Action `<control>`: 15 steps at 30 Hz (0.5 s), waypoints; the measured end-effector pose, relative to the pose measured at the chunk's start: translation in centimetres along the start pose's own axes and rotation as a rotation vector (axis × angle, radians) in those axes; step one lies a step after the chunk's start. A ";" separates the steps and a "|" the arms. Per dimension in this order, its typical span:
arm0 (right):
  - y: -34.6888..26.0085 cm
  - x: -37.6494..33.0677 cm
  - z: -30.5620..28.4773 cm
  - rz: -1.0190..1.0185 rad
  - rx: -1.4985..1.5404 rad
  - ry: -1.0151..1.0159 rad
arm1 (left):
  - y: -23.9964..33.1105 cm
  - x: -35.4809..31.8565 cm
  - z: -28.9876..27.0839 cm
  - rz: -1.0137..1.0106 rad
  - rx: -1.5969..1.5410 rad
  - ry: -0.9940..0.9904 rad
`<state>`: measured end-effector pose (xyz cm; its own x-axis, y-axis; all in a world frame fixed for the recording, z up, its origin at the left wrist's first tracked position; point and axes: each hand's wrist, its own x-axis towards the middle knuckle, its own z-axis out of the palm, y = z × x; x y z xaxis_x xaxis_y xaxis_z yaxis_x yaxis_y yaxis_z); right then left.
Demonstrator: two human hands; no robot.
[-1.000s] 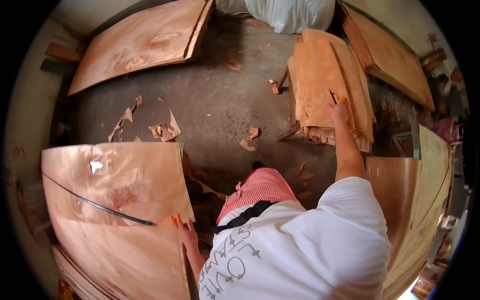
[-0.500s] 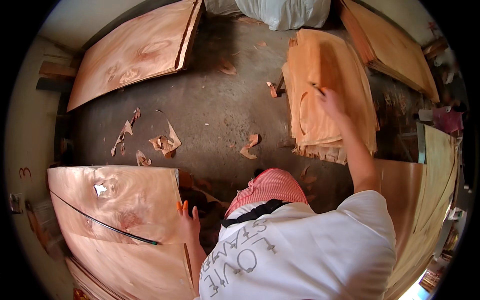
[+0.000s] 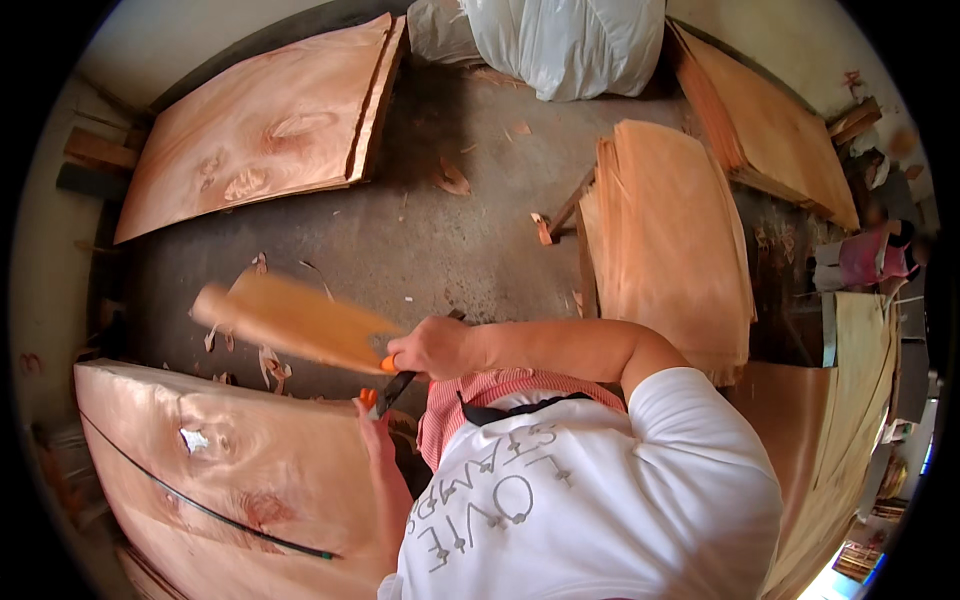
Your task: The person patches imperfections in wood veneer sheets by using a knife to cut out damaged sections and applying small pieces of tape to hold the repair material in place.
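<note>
The floor (image 3: 440, 240) is ringed with veneer: a big sheet (image 3: 230, 470) at 8 o'clock just beside the left hand, a leaning stack (image 3: 270, 125) at 11 o'clock, another stack (image 3: 670, 240) at 2 o'clock set on blocks, probably to keep it off the concrete. A white sack (image 3: 570, 40) sits at 12 o'clock. The right hand (image 3: 435, 347) is closed on a veneer strip (image 3: 290, 320), blurred, stretching toward 9 o'clock. The left hand (image 3: 378, 428) grips an orange-handled knife (image 3: 385, 390), blade up, touching the strip's near end, seemingly for trimming. Scraps (image 3: 265, 360) lie below the strip.
</note>
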<state>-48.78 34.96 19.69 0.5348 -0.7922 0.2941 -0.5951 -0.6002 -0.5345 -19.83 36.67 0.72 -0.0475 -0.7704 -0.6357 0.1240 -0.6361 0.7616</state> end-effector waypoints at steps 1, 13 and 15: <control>0.7 1.8 -0.4 -0.017 -0.011 -0.042 | 1.5 1.8 1.0 0.062 -0.160 0.014; 15.9 23.3 -4.2 0.253 0.200 0.070 | 24.9 23.0 1.0 0.471 -0.587 0.065; 18.7 27.1 -2.7 0.266 0.139 0.156 | 28.7 25.1 -0.6 0.514 -0.713 0.177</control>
<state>-47.02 2.00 19.78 0.2673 -0.9327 0.2420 -0.6078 -0.3581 -0.7088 -16.82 -0.85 6.54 0.3299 -0.8976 -0.2924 0.6770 0.0091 0.7359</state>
